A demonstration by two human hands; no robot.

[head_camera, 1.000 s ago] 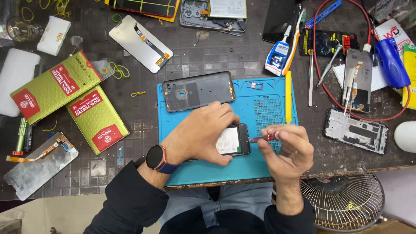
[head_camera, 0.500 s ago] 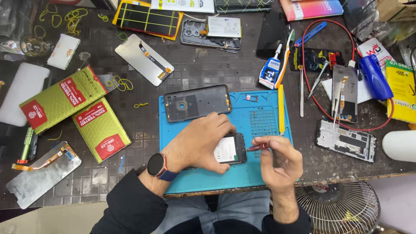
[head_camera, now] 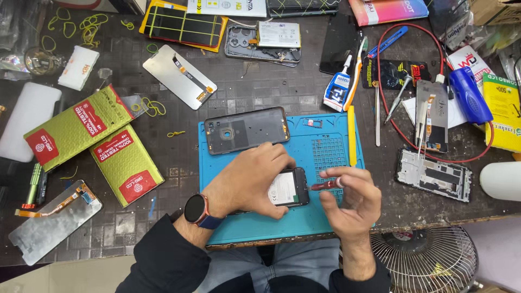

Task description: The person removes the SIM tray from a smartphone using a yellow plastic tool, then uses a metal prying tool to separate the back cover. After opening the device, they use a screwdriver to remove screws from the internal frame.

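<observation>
1. Two green flat cardboard boxes with red labels (head_camera: 95, 146) lie at the left of the frame on the dark tiled bench (head_camera: 244, 89); below them, at lower left, one loose silver display panel with an orange flex cable (head_camera: 51, 222), and one more such panel (head_camera: 179, 76) at upper centre-left.
2. One blue rubber work mat (head_camera: 325, 146) sits at centre, and on its upper left part rests one dark translucent phone back cover (head_camera: 247, 130).
3. One left hand (head_camera: 244, 182), a round smartwatch on its wrist, presses flat on the opened black smartphone with a white battery label (head_camera: 287, 189) at the mat's lower middle; its fingers are spread over the phone, pinning it rather than gripping it.
4. One right hand (head_camera: 350, 203), just right of the phone, has its fingers closed on a small red-handled screwdriver (head_camera: 325, 185) whose tip points at the phone's right edge.
5. The step in hand looks like working a screw or small part at that edge; the next move seems to call for a steady tip and a phone kept still.
6. Right of the mat: one yellow plastic pry stick (head_camera: 351, 135), one white glue bottle (head_camera: 337, 87), one bare phone frame (head_camera: 432, 174).
</observation>
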